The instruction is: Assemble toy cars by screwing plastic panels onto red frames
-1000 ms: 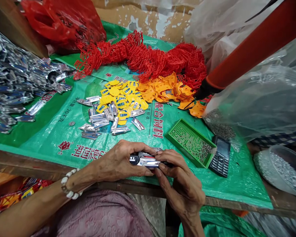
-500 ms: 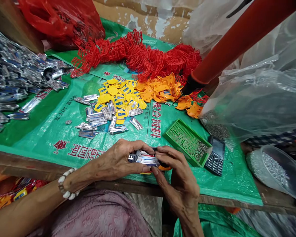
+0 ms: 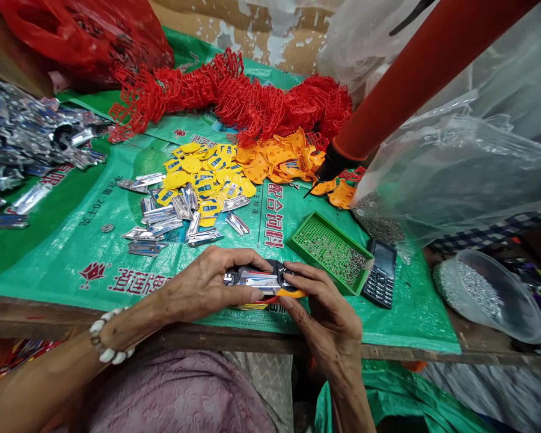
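Observation:
Both hands hold a small plastic assembly (image 3: 260, 279) with black ends, a silver and blue panel on top, and red, yellow and orange along its near side. My left hand (image 3: 202, 279) grips its left end, thumb on the near side and fingers over the far side. At the right end, the fingers and thumb of my right hand (image 3: 331, 316) close round the black and orange part. The fingers hide some of the assembly. Just beyond lie loose silver pieces (image 3: 162, 224), yellow pieces (image 3: 207, 174) and orange pieces (image 3: 284, 156).
Red plastic frames (image 3: 270, 108) form a long heap at the back. A green tray (image 3: 329, 249) of small metal parts sits beside a keypad phone (image 3: 381, 273). An orange-red screwdriver-like tool (image 3: 410, 78) hangs from above right. Silver parts (image 3: 22, 138) pile up left; a clear tub (image 3: 482, 294) stands right.
The camera view has shifted, so the table things appear further left. More of the assembly's black right end shows between the hands. Both hands keep their hold.

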A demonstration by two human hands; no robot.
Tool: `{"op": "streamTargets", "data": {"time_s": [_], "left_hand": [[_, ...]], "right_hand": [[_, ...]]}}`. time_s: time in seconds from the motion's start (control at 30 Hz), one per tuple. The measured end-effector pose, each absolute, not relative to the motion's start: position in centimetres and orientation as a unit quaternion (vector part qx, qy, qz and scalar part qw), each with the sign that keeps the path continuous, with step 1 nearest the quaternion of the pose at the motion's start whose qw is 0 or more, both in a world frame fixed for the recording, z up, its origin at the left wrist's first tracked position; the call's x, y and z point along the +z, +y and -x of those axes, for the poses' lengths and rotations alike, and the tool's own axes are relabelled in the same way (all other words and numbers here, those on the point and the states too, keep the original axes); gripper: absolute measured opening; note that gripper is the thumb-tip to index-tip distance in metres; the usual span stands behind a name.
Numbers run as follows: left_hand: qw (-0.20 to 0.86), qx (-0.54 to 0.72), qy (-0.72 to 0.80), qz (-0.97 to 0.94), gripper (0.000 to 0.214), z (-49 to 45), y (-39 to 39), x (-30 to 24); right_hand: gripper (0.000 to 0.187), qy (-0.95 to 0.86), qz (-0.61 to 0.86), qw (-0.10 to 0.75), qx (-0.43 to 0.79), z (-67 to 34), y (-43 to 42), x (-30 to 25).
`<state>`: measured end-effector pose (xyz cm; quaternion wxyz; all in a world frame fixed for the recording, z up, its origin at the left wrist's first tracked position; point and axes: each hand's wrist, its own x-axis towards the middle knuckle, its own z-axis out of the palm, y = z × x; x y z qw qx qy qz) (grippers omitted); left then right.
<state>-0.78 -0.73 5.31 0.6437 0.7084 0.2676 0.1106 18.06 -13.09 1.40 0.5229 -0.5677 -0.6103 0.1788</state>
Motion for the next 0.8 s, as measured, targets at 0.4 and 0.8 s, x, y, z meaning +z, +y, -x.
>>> {"op": "streamTargets", "data": {"time_s": [0.4, 0.8], "left_hand": [[0.645, 0.108, 0.240, -0.717, 0.034, -0.4, 0.3, 5.2], [0.649, 0.065, 0.237, -0.720, 0.044, -1.3, 0.9, 5.5]], "right_hand": [[0.025, -0.599, 0.581, 0.547, 0.070, -17.4, -12.9, 1.7], [0.025, -0.506, 0.698, 0.501, -0.080, -21.9, -12.4, 7.1]]}}
